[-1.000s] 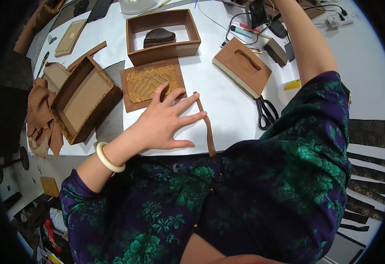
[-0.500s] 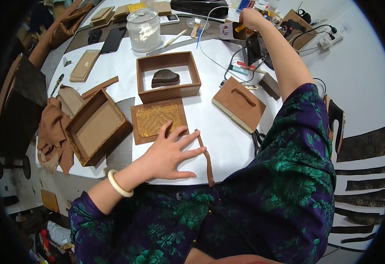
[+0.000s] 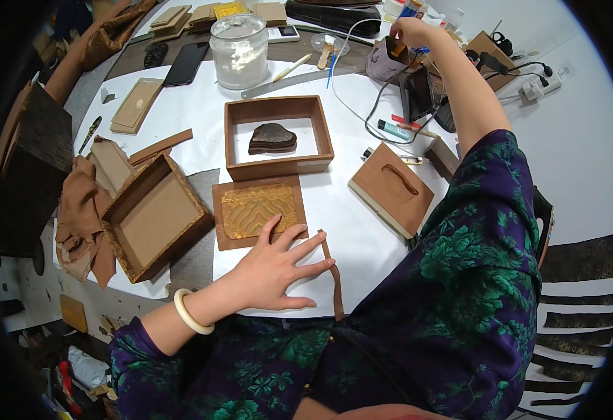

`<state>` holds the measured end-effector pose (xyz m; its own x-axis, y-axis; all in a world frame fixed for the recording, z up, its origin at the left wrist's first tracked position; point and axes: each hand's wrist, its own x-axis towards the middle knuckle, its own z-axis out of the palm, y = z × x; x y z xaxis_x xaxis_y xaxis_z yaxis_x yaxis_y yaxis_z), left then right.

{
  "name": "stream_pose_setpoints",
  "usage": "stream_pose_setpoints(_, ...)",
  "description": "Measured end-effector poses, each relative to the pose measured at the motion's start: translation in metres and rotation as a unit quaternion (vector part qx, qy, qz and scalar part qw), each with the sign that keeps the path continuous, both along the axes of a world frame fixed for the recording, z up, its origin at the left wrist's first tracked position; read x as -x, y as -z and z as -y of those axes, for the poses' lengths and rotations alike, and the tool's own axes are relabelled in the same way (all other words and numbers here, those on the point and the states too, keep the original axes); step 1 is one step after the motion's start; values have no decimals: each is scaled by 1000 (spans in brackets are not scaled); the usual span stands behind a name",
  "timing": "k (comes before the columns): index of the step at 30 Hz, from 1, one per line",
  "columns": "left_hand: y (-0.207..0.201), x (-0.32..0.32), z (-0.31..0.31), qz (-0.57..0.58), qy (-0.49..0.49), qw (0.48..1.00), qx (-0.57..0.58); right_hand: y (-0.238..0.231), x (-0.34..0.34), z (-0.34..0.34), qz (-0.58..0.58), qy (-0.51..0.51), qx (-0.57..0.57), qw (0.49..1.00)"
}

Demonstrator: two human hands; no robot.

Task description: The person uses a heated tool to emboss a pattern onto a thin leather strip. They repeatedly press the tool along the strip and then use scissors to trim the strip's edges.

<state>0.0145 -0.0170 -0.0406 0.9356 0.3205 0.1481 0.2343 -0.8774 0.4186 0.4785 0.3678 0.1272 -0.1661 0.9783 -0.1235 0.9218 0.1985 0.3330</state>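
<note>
My left hand lies flat with fingers spread. Its fingertips rest by the lower edge of a brown panel with a gold wavy-patterned inlay and on a narrow brown leather strip. At the far right, my right hand reaches to the mouth of a greyish tool cup. Its fingers are bent together beside something yellow-orange there; what they hold is mostly hidden. Beyond the panel stands a brown rectangular frame surrounding a dark carved piece.
On the left, an open brown box stands by crumpled brown leather. A brown block with a raised curved handle lies on the right. Behind are a glass jar, a steel ruler, a phone and cables.
The view has shifted, so the table things sit lower in the picture. The tool cup, tilted before, stands more upright under my right hand. My left hand stays spread on the same spot.
</note>
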Motion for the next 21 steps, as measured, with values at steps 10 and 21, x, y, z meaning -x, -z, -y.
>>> stream_pose_setpoints(10, 0, -3, -2, 8, 5, 1000, 10, -15, -47, -14, 22, -38, -54, 998)
stream_pose_setpoints(21, 5, -7, -2, -11, 6, 1000, -19, -12, 13, 43, -93, 114, 75, 986)
